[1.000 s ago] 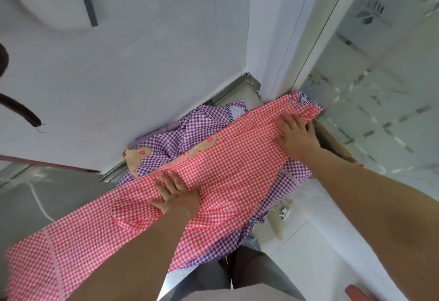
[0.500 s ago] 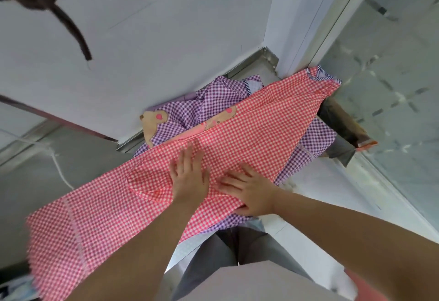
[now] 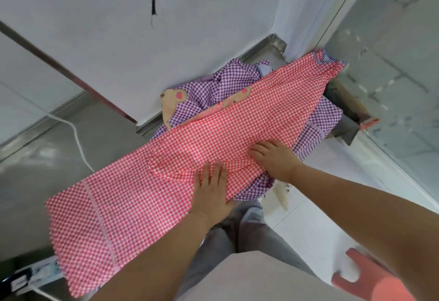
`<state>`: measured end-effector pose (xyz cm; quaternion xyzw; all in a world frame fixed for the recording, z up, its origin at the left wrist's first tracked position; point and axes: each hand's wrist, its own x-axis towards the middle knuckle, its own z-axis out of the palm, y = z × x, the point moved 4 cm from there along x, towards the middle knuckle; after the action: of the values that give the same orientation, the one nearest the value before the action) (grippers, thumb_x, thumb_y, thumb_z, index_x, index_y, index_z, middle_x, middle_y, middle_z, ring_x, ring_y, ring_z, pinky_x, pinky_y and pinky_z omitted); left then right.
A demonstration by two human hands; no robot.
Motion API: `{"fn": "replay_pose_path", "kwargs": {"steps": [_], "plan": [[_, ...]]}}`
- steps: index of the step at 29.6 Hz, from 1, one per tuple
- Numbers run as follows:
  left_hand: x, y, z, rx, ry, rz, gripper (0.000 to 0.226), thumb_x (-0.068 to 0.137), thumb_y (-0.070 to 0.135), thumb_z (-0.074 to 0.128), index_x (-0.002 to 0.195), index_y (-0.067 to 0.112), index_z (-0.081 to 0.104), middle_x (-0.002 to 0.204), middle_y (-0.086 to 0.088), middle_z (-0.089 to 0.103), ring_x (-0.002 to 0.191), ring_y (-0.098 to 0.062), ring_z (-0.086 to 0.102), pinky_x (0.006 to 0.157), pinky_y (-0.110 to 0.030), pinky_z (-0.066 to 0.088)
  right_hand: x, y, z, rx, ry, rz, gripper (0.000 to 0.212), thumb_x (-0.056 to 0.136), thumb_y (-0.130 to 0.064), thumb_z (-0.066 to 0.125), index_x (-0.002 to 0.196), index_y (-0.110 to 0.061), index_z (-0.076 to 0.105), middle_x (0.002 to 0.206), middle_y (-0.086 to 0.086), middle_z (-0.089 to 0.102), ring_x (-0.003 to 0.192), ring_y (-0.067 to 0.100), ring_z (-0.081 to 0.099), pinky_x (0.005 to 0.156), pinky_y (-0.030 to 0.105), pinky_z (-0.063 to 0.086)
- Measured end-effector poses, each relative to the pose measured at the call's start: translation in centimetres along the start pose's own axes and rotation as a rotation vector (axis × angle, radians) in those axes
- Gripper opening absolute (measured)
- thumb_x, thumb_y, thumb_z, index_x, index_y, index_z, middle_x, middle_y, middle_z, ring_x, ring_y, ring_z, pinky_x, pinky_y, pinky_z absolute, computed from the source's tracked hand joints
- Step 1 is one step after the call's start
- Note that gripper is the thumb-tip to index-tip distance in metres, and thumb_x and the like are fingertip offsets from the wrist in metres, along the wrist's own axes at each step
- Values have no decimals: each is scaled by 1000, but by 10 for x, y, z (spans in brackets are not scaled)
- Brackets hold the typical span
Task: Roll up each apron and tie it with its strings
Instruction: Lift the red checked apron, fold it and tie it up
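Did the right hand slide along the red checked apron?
Yes. The right hand slid from the red apron's far end by the wall corner back beside the left hand.

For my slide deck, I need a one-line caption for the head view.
Both hands, left hand and right hand, press flat on a red gingham apron spread over purple gingham aprons.

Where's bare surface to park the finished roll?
The bare grey top left of the red checked apron, past the white cord. Crowded: purple checked aprons fill the far corner, and both the left hand and right hand press on the red one.
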<state>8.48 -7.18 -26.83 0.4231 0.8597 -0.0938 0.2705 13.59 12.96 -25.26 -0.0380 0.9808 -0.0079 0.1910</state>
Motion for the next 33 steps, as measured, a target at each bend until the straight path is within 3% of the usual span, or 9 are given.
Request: {"fn": "replay_pose_path", "kwargs": {"steps": [5, 9, 12, 16, 19, 23, 25, 28, 33], "plan": [[-2, -4, -8, -58, 21, -15, 80, 95, 50, 37, 153, 14, -5, 161, -7, -10, 148, -32, -7, 118, -54, 0, 10, 18, -18, 137, -150, 91, 46, 101, -25, 38, 146, -30, 36, 153, -6, 36, 140, 18, 35, 117, 36, 19], [3, -23, -15, -96, -197, 72, 74, 100, 36, 34, 152, 9, -12, 159, -12, -19, 147, -31, -13, 120, -49, -1, 19, 30, -23, 164, -227, 124, 43, 100, -38, 38, 143, -37, 40, 152, -3, 38, 139, 26, 36, 118, 42, 24], [7, -36, -34, -230, -355, 90, 62, 105, 31, 24, 151, -2, -2, 159, -21, -11, 147, -32, -9, 120, -43, -4, 26, 32, -32, 156, -254, 123, 43, 100, -31, 44, 142, -30, 44, 147, -5, 45, 134, 23, 42, 116, 39, 28], [13, -63, -59, -542, -486, 20, 63, 101, 44, 36, 152, 10, 22, 157, -15, 22, 143, -31, 26, 119, -41, 18, 41, 41, -42, 178, -338, 104, 43, 96, -15, 45, 138, -25, 48, 141, -1, 51, 127, 23, 48, 110, 41, 37], [25, -85, -68, -651, -569, -46, 83, 92, 63, 41, 154, 15, 14, 160, -6, 16, 146, -27, 19, 120, -44, 16, 54, 52, -58, 218, -321, 67, 40, 98, -24, 46, 138, -21, 49, 142, 0, 50, 127, 24, 48, 112, 40, 35], [38, -104, -76, -846, -759, -157, 86, 89, 61, 44, 151, 6, 21, 159, -9, 19, 145, -28, 21, 119, -45, 16, 69, 64, -66, 263, -340, 49, 45, 102, -34, 39, 142, -14, 45, 145, 5, 47, 130, 25, 46, 113, 37, 30], [47, -111, -77, -978, -719, -229, 80, 88, 60, 45, 147, 9, 30, 154, -11, 31, 140, -30, 32, 117, -46, 23, 81, 68, -69, 306, -332, 21, 48, 102, -38, 35, 143, -15, 44, 146, 5, 46, 130, 24, 45, 114, 36, 29], [56, -111, -82, -1002, -527, -256, 76, 93, 59, 34, 153, 15, 19, 158, -7, 23, 144, -29, 23, 119, -48, 19, 97, 67, -75, 372, -269, -63, 50, 103, -38, 33, 149, -19, 33, 154, 2, 34, 140, 24, 33, 118, 34, 16], [77, -116, -85, -615, -254, -314, 61, 102, 48, 15, 153, 16, 20, 157, -11, 25, 144, -28, 26, 120, -38, 16, 115, 73, -68, 271, -264, -2, 49, 103, -42, 29, 144, -18, 40, 146, 8, 45, 129, 27, 46, 111, 36, 31]]}}
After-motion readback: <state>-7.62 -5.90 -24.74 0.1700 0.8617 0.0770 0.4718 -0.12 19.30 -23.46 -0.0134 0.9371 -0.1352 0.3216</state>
